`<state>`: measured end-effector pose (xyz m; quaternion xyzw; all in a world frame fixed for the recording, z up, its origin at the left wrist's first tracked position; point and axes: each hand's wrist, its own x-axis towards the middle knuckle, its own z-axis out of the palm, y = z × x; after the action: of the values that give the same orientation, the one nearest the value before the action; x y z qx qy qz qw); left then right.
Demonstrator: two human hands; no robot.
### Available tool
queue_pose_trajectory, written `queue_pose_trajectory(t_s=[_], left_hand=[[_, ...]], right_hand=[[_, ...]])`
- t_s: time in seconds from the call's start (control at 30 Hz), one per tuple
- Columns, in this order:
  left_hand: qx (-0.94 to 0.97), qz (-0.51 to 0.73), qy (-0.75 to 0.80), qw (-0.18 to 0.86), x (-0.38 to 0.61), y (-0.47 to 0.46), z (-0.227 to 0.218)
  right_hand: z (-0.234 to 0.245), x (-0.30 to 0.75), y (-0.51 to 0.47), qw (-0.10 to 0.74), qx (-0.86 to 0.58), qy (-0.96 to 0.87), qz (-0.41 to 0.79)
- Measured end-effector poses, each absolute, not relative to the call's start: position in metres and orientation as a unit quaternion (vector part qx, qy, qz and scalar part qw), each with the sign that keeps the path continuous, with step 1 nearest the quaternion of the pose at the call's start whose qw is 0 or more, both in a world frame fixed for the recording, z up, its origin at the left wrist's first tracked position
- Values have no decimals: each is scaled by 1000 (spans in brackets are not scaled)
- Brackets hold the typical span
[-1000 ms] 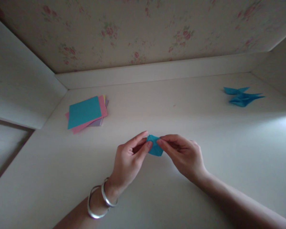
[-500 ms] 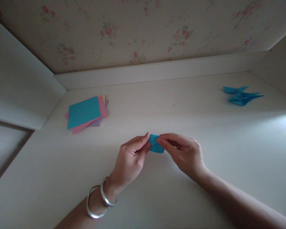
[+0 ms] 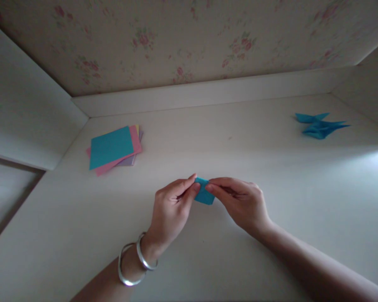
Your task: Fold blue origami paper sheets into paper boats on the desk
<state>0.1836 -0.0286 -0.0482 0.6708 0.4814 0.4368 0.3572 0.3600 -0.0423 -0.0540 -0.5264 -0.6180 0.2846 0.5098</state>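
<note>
Between my two hands is a small folded piece of blue paper [image 3: 204, 196], roughly square and held above the white table. My left hand [image 3: 173, 205] pinches its left edge between thumb and fingers; two silver bangles [image 3: 135, 260] circle that wrist. The upper right corner of the paper is pinched by my right hand [image 3: 242, 201], its thumb lying on the near face. Fingers behind the paper are partly hidden.
A stack of square coloured paper [image 3: 111, 147], blue on top with pink, purple and yellow below, lies at the back left. Folded blue paper shapes [image 3: 321, 129] with pointed ends rest at the back right. A white ledge [image 3: 208, 94] and flowered wallpaper [image 3: 164, 54] bound the table [image 3: 189, 147].
The folded paper has shifted slightly left and tilted a little, with its lower edge lower. Both hands moved slightly left with it and keep their pinch.
</note>
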Motion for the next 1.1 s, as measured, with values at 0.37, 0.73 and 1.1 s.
queue_pose_trajectory(t_s=[0.37,0.73,1.1], left_hand=[[643,437,491,392,179,-26,-47],[641,422,506,394,178,-31,-41],[549,427,500,516,177,-28,-46]], right_hand=[[-50,372,-35,478,-457,-610,438],[-59,379,-32,524,-426,-569,469],[-53,376,-32,503,-484,-561,444]])
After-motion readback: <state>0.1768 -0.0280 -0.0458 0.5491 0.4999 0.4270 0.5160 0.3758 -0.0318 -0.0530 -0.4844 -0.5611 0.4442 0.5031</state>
